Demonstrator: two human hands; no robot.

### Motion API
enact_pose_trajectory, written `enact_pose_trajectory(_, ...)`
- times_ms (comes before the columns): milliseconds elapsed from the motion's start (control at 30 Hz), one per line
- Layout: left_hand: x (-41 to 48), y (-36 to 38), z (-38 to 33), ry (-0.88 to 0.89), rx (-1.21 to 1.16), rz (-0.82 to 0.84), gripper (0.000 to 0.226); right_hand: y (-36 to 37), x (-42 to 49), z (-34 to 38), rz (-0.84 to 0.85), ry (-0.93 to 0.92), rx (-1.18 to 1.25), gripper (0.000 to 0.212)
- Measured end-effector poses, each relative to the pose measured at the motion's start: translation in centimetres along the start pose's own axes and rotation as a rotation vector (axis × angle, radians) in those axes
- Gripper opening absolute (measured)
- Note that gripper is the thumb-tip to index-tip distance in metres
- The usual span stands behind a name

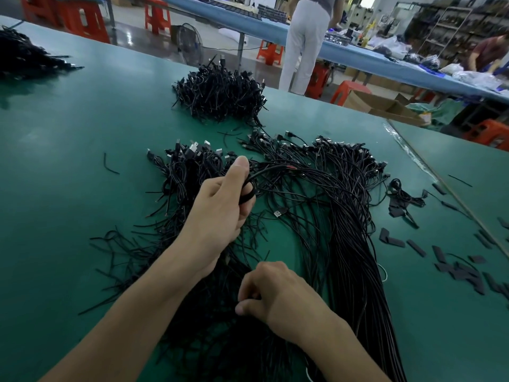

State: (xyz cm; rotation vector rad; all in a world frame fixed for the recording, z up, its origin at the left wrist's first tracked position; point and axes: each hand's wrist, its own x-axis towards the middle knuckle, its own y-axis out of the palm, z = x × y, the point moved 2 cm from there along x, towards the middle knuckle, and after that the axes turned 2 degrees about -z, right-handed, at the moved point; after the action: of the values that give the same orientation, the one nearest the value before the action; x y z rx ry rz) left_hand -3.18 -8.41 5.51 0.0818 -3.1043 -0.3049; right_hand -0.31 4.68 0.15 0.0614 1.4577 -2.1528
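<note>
A wide spread of loose black USB cables (316, 194) covers the green table (68, 161) in front of me. My left hand (220, 205) grips a small coil of black cable (248, 191) over the middle of the spread, thumb up. My right hand (275, 296) sits lower and nearer, fingers curled, pinching thin black cable strands at the near end of the spread. A tidy heap of bundled cables (220, 95) lies farther back.
Short black strips (454, 268) lie scattered at the right, by a seam to the adjoining table (468, 166). Another cable pile (24, 56) lies far left. Beyond stand red stools (82, 20), a cardboard box (385, 106), a long blue bench (358, 56) and a standing person (305, 42).
</note>
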Motion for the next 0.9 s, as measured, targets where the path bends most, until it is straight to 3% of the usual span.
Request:
enact_pose_trajectory(167,0.1,0.0,0.1,0.002,-0.009,0.018,0.064,0.1,-0.3,0.2,0.013,0.049,-0.012,0.008)
enact_pose_trajectory(367,0.0,0.0,0.1,0.001,-0.003,0.034,0.063,0.3,-0.6,1.4,0.003,-0.003,-0.307,0.018)
enact_pose_trajectory(567,0.0,0.0,0.1,-0.006,0.002,0.035,0.063,-0.1,-0.9,2.2,0.011,-0.012,-0.405,0.021)
enact_pose_trajectory(667,-0.1,0.1,0.1,-0.012,-0.001,0.039,0.063,0.1,-1.1,2.6,0.032,0.002,-0.426,0.037)
enact_pose_trajectory(900,-0.2,0.2,0.1,-0.016,0.012,0.053,0.063,0.1,-1.6,2.9,0.063,0.088,-0.297,0.024)
